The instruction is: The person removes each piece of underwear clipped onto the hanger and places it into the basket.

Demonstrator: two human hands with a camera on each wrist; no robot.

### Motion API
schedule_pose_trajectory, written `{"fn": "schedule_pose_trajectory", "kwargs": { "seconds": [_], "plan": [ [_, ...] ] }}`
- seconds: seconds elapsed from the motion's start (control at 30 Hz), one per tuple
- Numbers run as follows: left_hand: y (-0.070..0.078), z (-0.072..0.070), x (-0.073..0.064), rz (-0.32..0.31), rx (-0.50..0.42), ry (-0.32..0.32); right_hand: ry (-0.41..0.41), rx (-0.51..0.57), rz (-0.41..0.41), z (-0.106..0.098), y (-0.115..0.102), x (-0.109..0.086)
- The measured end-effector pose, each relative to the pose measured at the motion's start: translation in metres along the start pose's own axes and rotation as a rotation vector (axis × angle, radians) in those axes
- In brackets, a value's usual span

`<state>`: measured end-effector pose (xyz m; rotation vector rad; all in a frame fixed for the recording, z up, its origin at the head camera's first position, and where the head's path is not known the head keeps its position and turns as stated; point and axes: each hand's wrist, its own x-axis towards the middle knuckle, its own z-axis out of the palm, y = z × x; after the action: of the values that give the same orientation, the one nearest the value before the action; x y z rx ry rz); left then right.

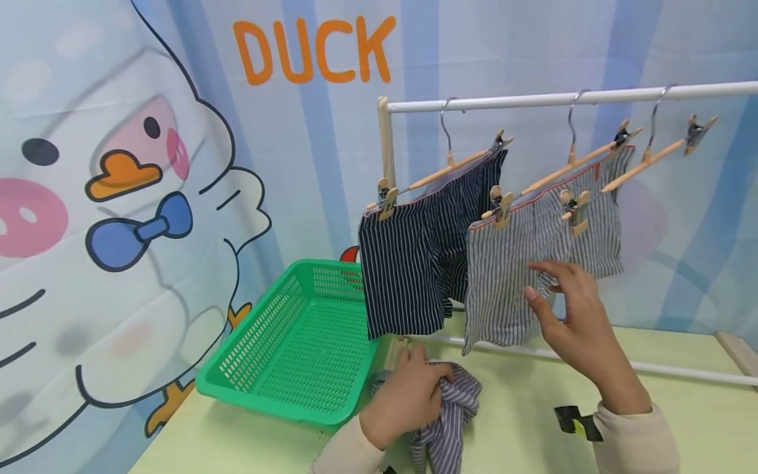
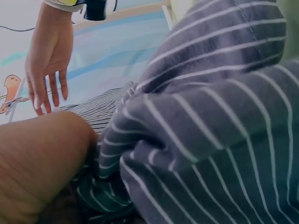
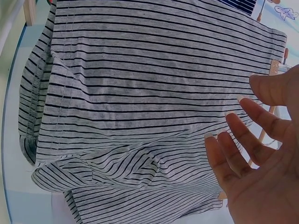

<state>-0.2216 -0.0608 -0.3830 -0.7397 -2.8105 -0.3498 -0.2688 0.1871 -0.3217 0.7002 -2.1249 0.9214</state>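
Near the basket my left hand grips a crumpled grey-purple garment with white stripes; its folds hide part of the fingers. In the left wrist view the bunched striped garment takes up most of the picture. My right hand hovers in front of light grey striped shorts, holding nothing, its fingers loosely bent and spread apart. The right wrist view shows those grey shorts beside the open fingers. They hang by clips from a wooden hanger. Navy striped shorts hang left of them.
A white rail on a wooden frame bears the hangers. At the right hangs a bare clip hanger. The green basket stands left on the pale yellow table. Behind is a printed duck curtain.
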Motion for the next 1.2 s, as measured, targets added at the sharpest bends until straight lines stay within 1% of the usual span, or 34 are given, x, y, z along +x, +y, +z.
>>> {"fn": "schedule_pose_trajectory", "kwargs": {
  "seconds": [0.1, 0.23, 0.3, 0.47, 0.63, 0.7, 0.8, 0.9, 1.07, 1.2],
  "plan": [
    [-0.001, -0.004, 0.001, 0.02, -0.03, 0.037, -0.003, -0.005, 0.0, 0.0, 0.0, 0.0],
    [-0.001, -0.01, 0.001, 0.028, -0.024, 0.12, 0.001, -0.014, -0.006, -0.001, 0.001, 0.0],
    [-0.001, -0.014, 0.0, 0.015, -0.028, 0.147, 0.007, -0.014, -0.014, -0.001, 0.001, 0.0],
    [-0.002, -0.023, -0.002, -0.02, -0.069, 0.186, 0.013, -0.015, -0.03, -0.001, 0.0, 0.0],
    [-0.003, -0.029, -0.003, -0.043, -0.088, 0.242, 0.01, -0.016, -0.029, 0.0, 0.0, 0.0],
    [-0.004, -0.031, -0.003, -0.06, -0.097, 0.245, 0.008, -0.013, -0.029, 0.0, 0.001, 0.0],
    [-0.003, -0.034, -0.005, -0.099, -0.133, 0.221, 0.007, -0.009, -0.029, 0.001, 0.003, -0.001],
    [-0.003, -0.035, -0.006, -0.122, -0.16, 0.218, 0.007, -0.003, -0.031, 0.002, 0.005, -0.003],
    [-0.003, -0.037, -0.008, -0.1, -0.142, 0.269, 0.009, -0.003, -0.04, 0.002, 0.005, -0.003],
    [-0.002, -0.041, -0.009, -0.085, -0.133, 0.305, 0.007, -0.015, -0.04, 0.001, 0.004, -0.001]
  ]
}}
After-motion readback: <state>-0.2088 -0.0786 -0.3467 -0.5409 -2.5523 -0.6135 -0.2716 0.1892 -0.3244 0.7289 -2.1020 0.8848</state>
